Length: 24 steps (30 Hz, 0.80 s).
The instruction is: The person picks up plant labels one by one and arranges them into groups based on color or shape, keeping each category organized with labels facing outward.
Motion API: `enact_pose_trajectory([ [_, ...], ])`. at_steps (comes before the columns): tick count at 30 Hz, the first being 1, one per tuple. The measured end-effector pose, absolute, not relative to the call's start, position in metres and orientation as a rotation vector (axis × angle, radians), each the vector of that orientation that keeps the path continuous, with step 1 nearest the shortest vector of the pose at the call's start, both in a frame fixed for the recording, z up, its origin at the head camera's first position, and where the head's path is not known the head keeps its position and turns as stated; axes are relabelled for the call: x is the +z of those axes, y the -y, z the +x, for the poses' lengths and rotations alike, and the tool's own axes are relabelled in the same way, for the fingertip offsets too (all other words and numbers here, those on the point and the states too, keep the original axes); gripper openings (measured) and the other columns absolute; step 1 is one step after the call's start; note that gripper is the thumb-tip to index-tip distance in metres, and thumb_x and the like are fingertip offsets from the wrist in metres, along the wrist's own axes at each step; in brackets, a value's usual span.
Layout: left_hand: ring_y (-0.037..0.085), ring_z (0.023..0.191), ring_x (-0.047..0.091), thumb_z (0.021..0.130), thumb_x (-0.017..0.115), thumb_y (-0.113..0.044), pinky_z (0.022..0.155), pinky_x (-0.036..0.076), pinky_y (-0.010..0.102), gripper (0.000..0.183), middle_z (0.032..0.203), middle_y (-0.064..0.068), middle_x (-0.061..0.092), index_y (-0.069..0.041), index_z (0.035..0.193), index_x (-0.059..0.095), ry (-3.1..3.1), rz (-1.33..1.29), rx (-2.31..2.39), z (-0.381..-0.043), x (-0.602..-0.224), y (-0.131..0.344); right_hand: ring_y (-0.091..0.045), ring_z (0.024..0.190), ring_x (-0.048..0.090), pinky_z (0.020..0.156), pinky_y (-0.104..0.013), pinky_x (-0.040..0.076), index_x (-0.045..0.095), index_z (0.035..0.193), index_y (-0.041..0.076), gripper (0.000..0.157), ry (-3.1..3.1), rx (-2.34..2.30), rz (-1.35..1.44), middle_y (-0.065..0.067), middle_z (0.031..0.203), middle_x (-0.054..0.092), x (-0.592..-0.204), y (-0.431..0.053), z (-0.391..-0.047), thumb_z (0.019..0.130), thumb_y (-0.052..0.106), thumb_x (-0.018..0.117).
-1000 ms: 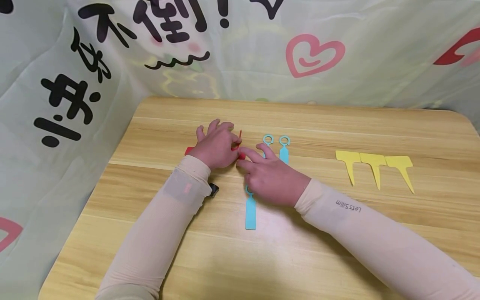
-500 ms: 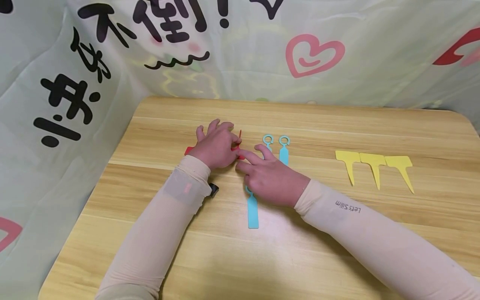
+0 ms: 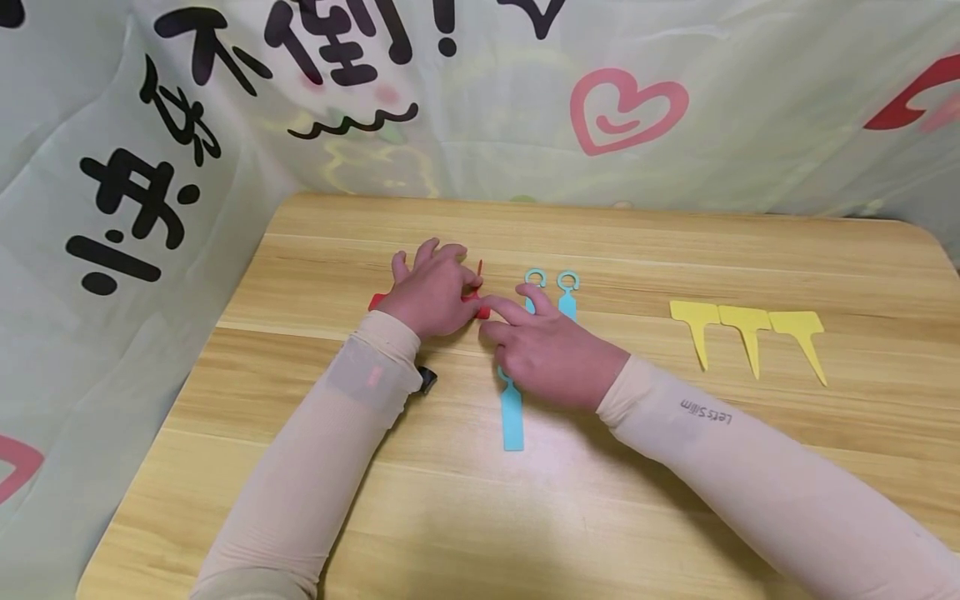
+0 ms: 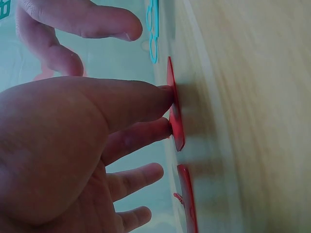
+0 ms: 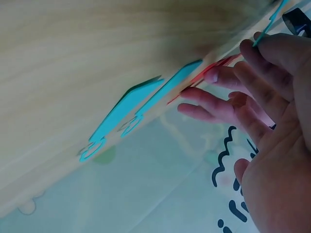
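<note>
My left hand [image 3: 431, 292] is over a row of red T-shaped plant tags [image 3: 377, 301], which it partly hides. In the left wrist view, its thumb and index finger pinch one red tag [image 4: 178, 128] lying on the table, while the other fingers are spread. My right hand [image 3: 551, 354] pinches a light-blue hook-ended plant tag [image 3: 512, 421] near its hook, between thumb and fingers. The held blue tag [image 5: 267, 30] is seen nearly edge-on in the right wrist view. Two more blue tags [image 3: 567, 307] lie just beyond the right hand, hooks pointing away.
Toward the right of the wooden table [image 3: 637, 517], three yellow T-shaped tags [image 3: 743, 325] lie side by side. A printed cloth [image 3: 495, 158] hangs behind and left of the table. Something small and black [image 3: 427, 380] shows beside the left wrist.
My right hand has shifted slightly right, and the blue tag it holds has moved right and turned a little. The left hand stays in place on the red tag.
</note>
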<state>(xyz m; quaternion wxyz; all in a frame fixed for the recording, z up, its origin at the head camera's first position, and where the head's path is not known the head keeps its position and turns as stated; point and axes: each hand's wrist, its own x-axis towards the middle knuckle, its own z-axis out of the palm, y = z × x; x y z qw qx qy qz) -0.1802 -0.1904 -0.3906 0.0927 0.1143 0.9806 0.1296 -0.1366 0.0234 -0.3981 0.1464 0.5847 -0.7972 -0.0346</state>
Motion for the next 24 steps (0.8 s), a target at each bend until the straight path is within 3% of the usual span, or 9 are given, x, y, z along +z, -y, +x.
enact_pose_trajectory([
  [10, 0.041, 0.152, 0.014, 0.092, 0.072, -0.047, 0.112, 0.004, 0.073, 0.035, 0.158, 0.002, 0.040, -0.029, 0.121, 0.078, -2.910, 0.348, 0.395, -0.180, -0.390, 0.190, -0.034, 0.139, 0.042, 0.107, -0.062, 0.028, 0.072, 0.069, 0.010, 0.019, 2.288, -0.119, 1.684, -0.004, 0.110, 0.065, -0.395, -0.033, -0.142, 0.085, 0.002, 0.065],
  [24, 0.041, 0.153, 0.013, 0.093, 0.069, -0.038, 0.111, 0.003, 0.073, 0.025, 0.160, 0.001, 0.037, -0.031, 0.115, 0.079, -2.895, 0.339, 0.392, -0.180, -0.390, 0.191, -0.038, 0.142, 0.040, 0.107, -0.061, 0.030, 0.074, 0.072, 0.009, 0.014, 2.329, -0.151, 1.661, -0.007, 0.117, 0.066, -0.391, -0.053, -0.150, 0.081, -0.001, 0.069],
])
